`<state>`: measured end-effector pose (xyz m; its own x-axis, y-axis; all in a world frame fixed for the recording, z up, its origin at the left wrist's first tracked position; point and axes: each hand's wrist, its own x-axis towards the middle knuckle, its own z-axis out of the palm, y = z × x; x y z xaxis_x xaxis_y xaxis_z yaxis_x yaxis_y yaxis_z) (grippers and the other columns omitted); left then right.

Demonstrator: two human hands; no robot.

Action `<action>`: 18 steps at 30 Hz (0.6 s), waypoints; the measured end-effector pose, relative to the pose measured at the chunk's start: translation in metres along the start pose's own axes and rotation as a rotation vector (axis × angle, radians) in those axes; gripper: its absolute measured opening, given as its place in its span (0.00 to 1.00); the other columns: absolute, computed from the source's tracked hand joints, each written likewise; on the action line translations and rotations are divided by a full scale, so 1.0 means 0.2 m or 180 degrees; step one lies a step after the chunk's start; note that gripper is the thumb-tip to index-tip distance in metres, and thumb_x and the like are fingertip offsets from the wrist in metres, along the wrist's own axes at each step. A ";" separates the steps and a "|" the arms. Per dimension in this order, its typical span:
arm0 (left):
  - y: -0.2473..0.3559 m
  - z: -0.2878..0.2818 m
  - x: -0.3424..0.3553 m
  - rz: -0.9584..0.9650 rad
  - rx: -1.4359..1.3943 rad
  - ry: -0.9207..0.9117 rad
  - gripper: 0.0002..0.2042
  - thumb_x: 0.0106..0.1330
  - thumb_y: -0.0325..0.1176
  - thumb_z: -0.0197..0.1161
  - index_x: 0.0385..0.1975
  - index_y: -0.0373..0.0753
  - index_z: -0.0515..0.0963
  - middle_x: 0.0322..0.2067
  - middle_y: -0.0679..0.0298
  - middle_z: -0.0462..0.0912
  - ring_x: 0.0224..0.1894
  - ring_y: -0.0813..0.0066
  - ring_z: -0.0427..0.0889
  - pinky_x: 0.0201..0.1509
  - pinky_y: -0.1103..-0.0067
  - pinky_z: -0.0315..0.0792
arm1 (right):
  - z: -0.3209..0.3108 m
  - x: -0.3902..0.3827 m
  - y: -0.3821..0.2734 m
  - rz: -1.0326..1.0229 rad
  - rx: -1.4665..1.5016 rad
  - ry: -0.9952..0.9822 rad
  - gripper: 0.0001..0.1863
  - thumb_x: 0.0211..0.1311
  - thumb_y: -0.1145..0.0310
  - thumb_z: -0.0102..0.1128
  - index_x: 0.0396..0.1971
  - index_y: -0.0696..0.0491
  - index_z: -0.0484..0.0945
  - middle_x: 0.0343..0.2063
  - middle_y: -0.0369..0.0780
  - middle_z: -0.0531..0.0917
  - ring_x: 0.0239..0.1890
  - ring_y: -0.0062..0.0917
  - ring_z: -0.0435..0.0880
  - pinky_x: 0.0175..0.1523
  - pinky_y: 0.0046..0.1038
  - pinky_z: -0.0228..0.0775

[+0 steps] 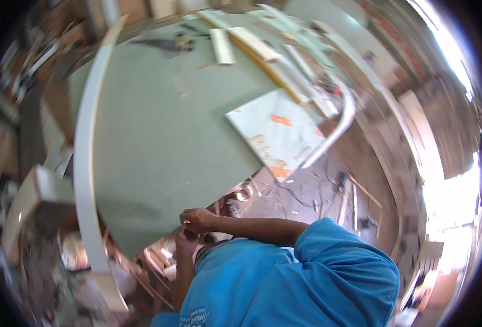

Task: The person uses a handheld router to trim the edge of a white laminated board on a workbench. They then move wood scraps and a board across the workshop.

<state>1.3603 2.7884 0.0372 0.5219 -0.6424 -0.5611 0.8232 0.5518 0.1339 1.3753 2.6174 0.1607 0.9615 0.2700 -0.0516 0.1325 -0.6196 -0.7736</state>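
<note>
Close together in front of my body, at the near edge of a pale green tabletop (154,109), are my two hands. My right hand (198,220) is closed, its fingers bent toward the left one. Just below it, my left hand (186,241) is also closed, fingertips up against the right. A tiny pale spot shows between the fingers, too small to name. A long white strip (86,141) with a tan edge lies along the table's left side. Farther right, a square whitish panel (263,128) with orange labels overhangs the right edge.
At the back stands a small dark and yellow tool (184,42). A short white board (222,46) and several long strips lie at the back right, beside a yellow-edged bar (263,62). Cables (293,196) and a roll of tape (244,192) are below the right edge.
</note>
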 end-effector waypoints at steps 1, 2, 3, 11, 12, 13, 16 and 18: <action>0.04 -0.06 0.01 -0.0154 -0.0121 -0.0236 0.14 0.74 0.43 0.52 0.45 0.39 0.75 0.37 0.58 0.81 0.44 0.62 0.82 0.51 0.67 0.77 | -0.09 0.00 -0.03 0.0044 0.0110 0.0171 0.11 0.57 0.66 0.61 0.38 0.55 0.80 0.33 0.46 0.82 0.39 0.43 0.84 0.43 0.39 0.77; 0.01 -0.03 0.00 -0.0327 -0.0021 -0.0297 0.14 0.74 0.43 0.52 0.45 0.39 0.75 0.37 0.58 0.81 0.44 0.62 0.82 0.51 0.67 0.77 | -0.15 -0.06 0.01 0.0167 0.0078 0.0335 0.11 0.57 0.66 0.61 0.38 0.55 0.80 0.33 0.46 0.82 0.39 0.43 0.84 0.43 0.39 0.77; -0.04 0.02 -0.04 -0.0612 0.0555 0.0056 0.15 0.75 0.44 0.50 0.41 0.38 0.75 0.34 0.58 0.81 0.39 0.64 0.82 0.46 0.69 0.78 | -0.21 -0.17 0.07 0.0632 0.0381 0.0601 0.11 0.58 0.65 0.61 0.37 0.56 0.79 0.33 0.47 0.82 0.38 0.42 0.84 0.43 0.40 0.77; -0.28 0.50 0.16 -0.0842 0.2566 -0.0065 0.17 0.73 0.44 0.54 0.28 0.36 0.78 0.23 0.62 0.79 0.23 0.71 0.80 0.29 0.73 0.78 | -0.32 -0.82 0.50 0.2340 0.2191 0.1094 0.13 0.66 0.62 0.60 0.44 0.54 0.80 0.36 0.41 0.84 0.35 0.28 0.85 0.42 0.33 0.80; -0.43 0.81 0.08 -0.0739 0.3449 0.0031 0.17 0.72 0.44 0.55 0.30 0.36 0.79 0.24 0.63 0.80 0.23 0.73 0.80 0.29 0.76 0.76 | -0.32 -0.98 0.43 0.2545 0.3408 0.1599 0.13 0.68 0.62 0.58 0.46 0.54 0.79 0.37 0.42 0.83 0.37 0.30 0.85 0.44 0.33 0.81; -0.54 1.03 0.03 -0.0610 0.3620 -0.0020 0.17 0.73 0.43 0.54 0.31 0.35 0.80 0.25 0.63 0.81 0.26 0.74 0.81 0.30 0.77 0.76 | -0.37 -1.09 0.30 0.2663 0.4434 0.2128 0.13 0.70 0.62 0.57 0.48 0.54 0.78 0.39 0.42 0.83 0.40 0.31 0.85 0.47 0.34 0.81; -0.85 1.19 0.13 -0.0481 0.4454 -0.0677 0.18 0.73 0.42 0.51 0.33 0.33 0.80 0.27 0.60 0.83 0.29 0.71 0.82 0.33 0.75 0.77 | -0.32 -1.26 0.33 0.2032 0.5405 0.2354 0.15 0.74 0.61 0.47 0.49 0.54 0.77 0.41 0.42 0.83 0.43 0.31 0.84 0.50 0.37 0.79; -1.02 1.21 0.18 0.0596 0.5609 -0.1662 0.17 0.73 0.43 0.53 0.41 0.34 0.81 0.34 0.54 0.85 0.38 0.63 0.84 0.44 0.71 0.76 | -0.40 -1.33 0.24 0.1667 0.5979 0.2802 0.17 0.74 0.62 0.40 0.49 0.54 0.77 0.44 0.43 0.83 0.47 0.34 0.83 0.56 0.41 0.76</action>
<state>1.2647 2.5244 0.1871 0.3482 -0.9143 -0.2070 -0.1742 -0.2800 0.9441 1.1446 2.4569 0.1884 0.7272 -0.3092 -0.6128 0.0838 0.9261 -0.3679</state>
